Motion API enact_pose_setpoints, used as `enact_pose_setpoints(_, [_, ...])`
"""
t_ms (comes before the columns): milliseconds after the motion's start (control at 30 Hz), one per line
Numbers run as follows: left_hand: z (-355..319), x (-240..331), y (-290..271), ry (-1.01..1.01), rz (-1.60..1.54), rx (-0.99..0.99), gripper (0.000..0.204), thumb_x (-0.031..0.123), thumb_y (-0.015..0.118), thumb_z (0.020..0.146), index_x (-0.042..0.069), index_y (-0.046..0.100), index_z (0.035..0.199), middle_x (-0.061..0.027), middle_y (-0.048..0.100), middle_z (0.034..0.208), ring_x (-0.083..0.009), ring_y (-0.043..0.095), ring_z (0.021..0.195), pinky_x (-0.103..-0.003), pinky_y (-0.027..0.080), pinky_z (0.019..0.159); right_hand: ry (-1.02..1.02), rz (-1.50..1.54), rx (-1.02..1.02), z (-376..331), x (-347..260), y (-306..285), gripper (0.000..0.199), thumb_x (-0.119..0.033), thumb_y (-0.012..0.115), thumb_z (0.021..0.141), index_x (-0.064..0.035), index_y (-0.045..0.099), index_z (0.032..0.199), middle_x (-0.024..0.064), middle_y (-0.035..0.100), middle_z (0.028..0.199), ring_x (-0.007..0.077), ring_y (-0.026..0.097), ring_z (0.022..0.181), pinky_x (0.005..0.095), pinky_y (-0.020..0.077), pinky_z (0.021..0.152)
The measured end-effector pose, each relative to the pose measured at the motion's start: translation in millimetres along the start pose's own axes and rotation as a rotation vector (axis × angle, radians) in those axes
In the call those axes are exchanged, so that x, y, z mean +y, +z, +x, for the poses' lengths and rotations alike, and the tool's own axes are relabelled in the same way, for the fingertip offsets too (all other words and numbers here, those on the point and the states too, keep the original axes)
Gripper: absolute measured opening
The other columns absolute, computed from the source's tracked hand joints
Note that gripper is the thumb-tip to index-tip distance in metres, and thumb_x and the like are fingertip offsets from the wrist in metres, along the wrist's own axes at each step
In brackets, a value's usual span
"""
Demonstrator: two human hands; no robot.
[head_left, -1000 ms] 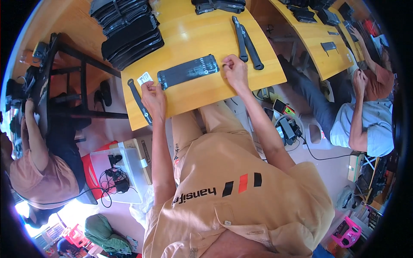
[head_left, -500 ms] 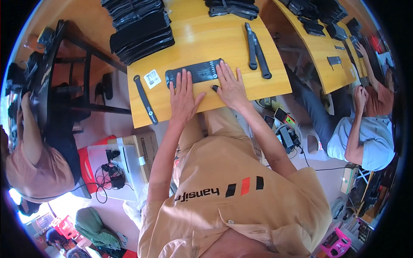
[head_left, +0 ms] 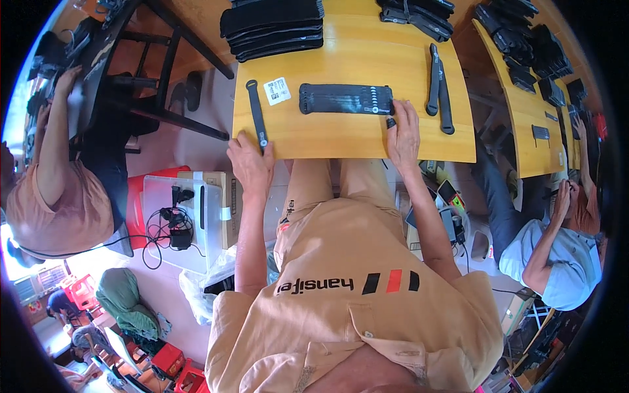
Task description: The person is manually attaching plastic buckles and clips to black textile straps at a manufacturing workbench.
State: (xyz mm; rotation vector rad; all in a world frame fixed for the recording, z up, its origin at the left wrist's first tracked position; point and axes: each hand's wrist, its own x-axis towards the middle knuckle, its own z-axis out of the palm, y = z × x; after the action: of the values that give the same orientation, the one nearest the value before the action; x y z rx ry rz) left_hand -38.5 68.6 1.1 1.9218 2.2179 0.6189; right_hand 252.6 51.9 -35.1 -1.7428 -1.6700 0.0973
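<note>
A flat set of black straps (head_left: 337, 99) lies side by side on the yellow table (head_left: 308, 141), a row of pale marks near its right end. My right hand (head_left: 405, 134) rests at that end, fingertips by its edge, fingers stretched out; a black band is on the thumb. At the table's near left edge, my left hand (head_left: 251, 164) has thumb and fingers apart around the lower end of a single black strap (head_left: 257, 114) with a slotted upper end. Between this strap and the set lies a white printed label (head_left: 277, 91).
A tall stack of black strap sets (head_left: 274, 29) stands at the far left, another bundle (head_left: 417, 18) at the far right. Two loose straps (head_left: 440, 92) lie right. People sit at neighbouring tables on both sides. A clear plastic bin (head_left: 208, 226) with cables stands lower left.
Both hands have lifted off the strap set. My left hand has moved left and nearer to the single strap; my right hand has shifted to the set's right end. The view has shifted.
</note>
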Motion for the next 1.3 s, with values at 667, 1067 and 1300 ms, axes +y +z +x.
enact_pose_setpoints(667, [-11.4,-23.5,5.6,-0.16,-0.063,0.098,0.024,0.012,0.067,0.071,-0.001,0.052,0.085,-0.0178,0.054,0.085,-0.0344,0.055,0.076,-0.042,0.044,0.068,0.041,0.264,0.178,-36.1,-26.7,-5.4,0.031,0.012,0.047,0.067,-0.0006,0.06,0.092,0.0135,0.054,0.097,0.0326,0.049,0.104,0.0383,0.0389,0.09])
enact_pose_setpoints(1067, [-21.4,-13.8,-20.8,-0.535,-1.414,-0.363,0.014,0.004,0.065,0.076,0.003,0.056,0.087,0.0006,0.057,0.064,-0.0032,0.048,0.046,-0.015,0.034,0.037,-0.029,0.589,-0.158,-38.2,-107.1,-13.6,0.033,0.012,0.053,0.062,-0.0015,0.061,0.091,0.0133,0.055,0.095,0.0276,0.055,0.093,0.0338,0.0455,0.079])
enact_pose_setpoints(1300, [-34.2,9.3,-20.7,-0.525,-1.551,-0.452,0.015,0.006,0.062,0.08,0.001,0.053,0.091,-0.0034,0.059,0.071,-0.0064,0.056,0.053,-0.016,0.044,0.042,-0.436,0.607,-0.276,-31.6,-150.4,-1.2,0.03,0.01,0.061,0.06,-0.0013,0.062,0.087,0.0101,0.056,0.088,0.0242,0.057,0.083,0.0309,0.049,0.067])
